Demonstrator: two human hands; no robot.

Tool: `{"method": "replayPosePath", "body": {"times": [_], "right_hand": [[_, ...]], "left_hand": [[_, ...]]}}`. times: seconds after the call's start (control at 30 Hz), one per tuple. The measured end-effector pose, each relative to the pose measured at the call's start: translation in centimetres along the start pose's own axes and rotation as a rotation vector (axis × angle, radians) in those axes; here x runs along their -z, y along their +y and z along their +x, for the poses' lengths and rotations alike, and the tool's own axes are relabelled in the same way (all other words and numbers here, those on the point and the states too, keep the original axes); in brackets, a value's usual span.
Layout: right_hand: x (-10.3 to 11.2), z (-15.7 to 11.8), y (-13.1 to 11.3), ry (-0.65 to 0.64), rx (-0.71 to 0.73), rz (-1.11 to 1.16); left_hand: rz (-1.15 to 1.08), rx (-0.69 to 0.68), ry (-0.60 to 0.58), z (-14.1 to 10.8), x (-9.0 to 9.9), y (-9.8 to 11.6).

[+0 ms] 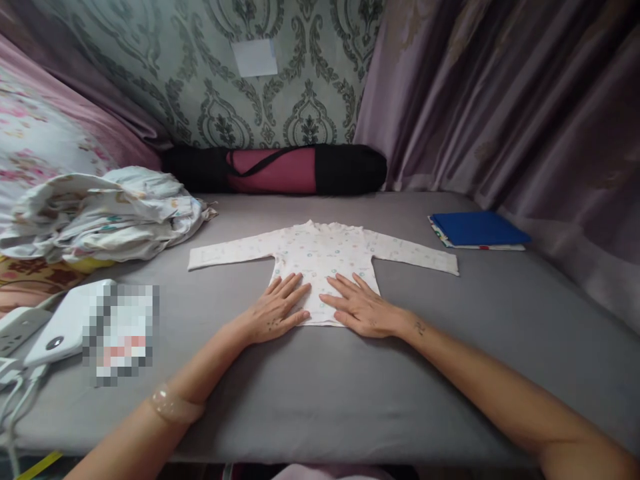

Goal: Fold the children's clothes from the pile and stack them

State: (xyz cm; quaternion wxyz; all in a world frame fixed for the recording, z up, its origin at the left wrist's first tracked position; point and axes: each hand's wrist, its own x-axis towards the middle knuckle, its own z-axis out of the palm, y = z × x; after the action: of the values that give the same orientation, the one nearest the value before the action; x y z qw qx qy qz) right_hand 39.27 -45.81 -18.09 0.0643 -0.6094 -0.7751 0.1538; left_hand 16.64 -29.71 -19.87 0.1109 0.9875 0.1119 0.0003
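Observation:
A small white long-sleeved shirt (325, 257) with a fine coloured print lies flat on the grey sheet, its collar away from me and both sleeves stretched out sideways. On the lower left of its body rests my left hand (280, 310), palm down with the fingers spread. My right hand (361, 307) lies the same way on the lower right, fingers apart. The bottom hem shows between the two hands; its corners are partly hidden under them. A pale bangle is on my left forearm.
Crumpled printed cloth (115, 213) is heaped at the left. Nearer stand a white power bank (75, 320), a power strip (20, 330) and cables. A black and maroon bag (273, 170) lies along the back wall. On the right sits a blue folded item (477, 229) beside the curtain.

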Motion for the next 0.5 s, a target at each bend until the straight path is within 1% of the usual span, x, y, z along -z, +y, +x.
{"method": "replayPosePath", "body": {"times": [0.2, 0.37, 0.43, 0.5], "right_hand": [[-0.2, -2.7, -2.9, -0.035, 0.082, 0.069], [0.1, -5.7, -5.2, -0.04, 0.091, 0.15], [0.7, -6.4, -5.6, -0.038, 0.118, 0.203], [1.2, -6.2, -5.2, 0.006, 0.139, 0.259]], "left_hand": [[-0.003, -0.019, 0.0, -2.8, 0.2, 0.5], [-0.033, 0.025, -0.03, -5.3, 1.0, 0.4], [-0.052, 0.074, -0.016, -5.6, 1.5, 0.5], [-0.073, 0.122, 0.036, -5.0, 2.1, 0.9]]}}
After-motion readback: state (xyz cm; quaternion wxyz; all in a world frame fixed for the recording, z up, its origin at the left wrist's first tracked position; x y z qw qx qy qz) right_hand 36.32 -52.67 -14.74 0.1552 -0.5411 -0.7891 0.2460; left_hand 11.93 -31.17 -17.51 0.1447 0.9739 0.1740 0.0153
